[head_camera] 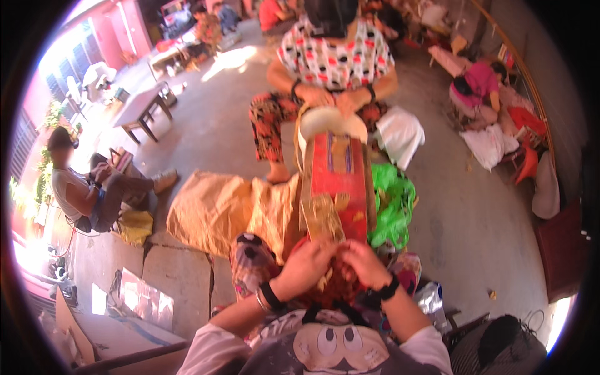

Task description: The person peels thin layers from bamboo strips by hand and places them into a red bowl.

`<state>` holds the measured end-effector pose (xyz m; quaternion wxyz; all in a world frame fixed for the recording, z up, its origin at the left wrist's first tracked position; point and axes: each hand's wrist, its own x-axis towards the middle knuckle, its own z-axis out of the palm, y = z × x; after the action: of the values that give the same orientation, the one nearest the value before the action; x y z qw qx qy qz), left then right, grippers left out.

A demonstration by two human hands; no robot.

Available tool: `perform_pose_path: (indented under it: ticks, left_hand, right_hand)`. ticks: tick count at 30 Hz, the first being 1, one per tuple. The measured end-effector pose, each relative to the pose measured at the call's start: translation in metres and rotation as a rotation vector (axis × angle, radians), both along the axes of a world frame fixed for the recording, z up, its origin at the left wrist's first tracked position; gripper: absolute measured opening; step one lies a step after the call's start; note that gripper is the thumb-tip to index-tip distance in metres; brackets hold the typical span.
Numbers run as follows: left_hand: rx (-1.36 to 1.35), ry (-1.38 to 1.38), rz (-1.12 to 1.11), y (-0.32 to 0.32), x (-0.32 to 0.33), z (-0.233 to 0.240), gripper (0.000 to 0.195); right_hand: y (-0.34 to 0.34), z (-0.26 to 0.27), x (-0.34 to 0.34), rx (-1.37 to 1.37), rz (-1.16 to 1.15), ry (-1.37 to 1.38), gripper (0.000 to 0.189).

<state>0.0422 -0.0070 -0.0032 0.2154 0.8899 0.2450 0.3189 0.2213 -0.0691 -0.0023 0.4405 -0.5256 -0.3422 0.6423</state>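
Observation:
My left hand (307,265) and my right hand (363,265) are close together above my lap, at the near end of a long red board (349,187). Their fingers bend inward around something too small and blurred to name. A tan, paper-like piece (321,218) lies on the board just beyond my fingertips. Small yellowish scraps show below my hands. A patterned rectangular patch (341,154) is on the board's far part. At its far end rests a pale, curved basin-like object (330,123), with another person's hands over it.
A large brown paper sack (211,211) lies left of the board, a green plastic bag (391,206) right of it. A person in a dotted shirt (335,56) sits opposite. Another person (84,187) sits at left, near a low table (140,110). White cloth (401,133) hangs at right.

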Motion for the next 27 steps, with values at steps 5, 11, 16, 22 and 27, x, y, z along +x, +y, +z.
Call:
perform_pose_path:
  ticks: [5, 11, 16, 22, 27]
  left_hand:
    - [0.092, 0.11, 0.006, 0.008, -0.017, -0.005, 0.023]
    - [-0.444, 0.288, -0.201, -0.024, -0.025, -0.049, 0.023]
    - [-1.57, -0.045, -0.339, -0.033, -0.024, -0.012, 0.033]
    - [-1.021, -0.145, -0.172, -0.043, -0.021, -0.027, 0.02]
    - [-0.923, -0.05, -0.127, -0.04, -0.019, -0.031, 0.021]
  right_hand:
    - [-0.023, -0.002, 0.022, -0.171, 0.365, -0.07, 0.02]
    - [-0.037, -0.002, 0.024, 0.044, 0.2, 0.306, 0.025]
    - [-0.042, -0.025, -0.006, 0.265, 0.377, -0.458, 0.031]
    - [-0.052, -0.017, -0.026, 0.058, 0.025, 0.007, 0.015]
    - [-0.056, -0.026, -0.026, -0.074, -0.106, 0.154, 0.016]
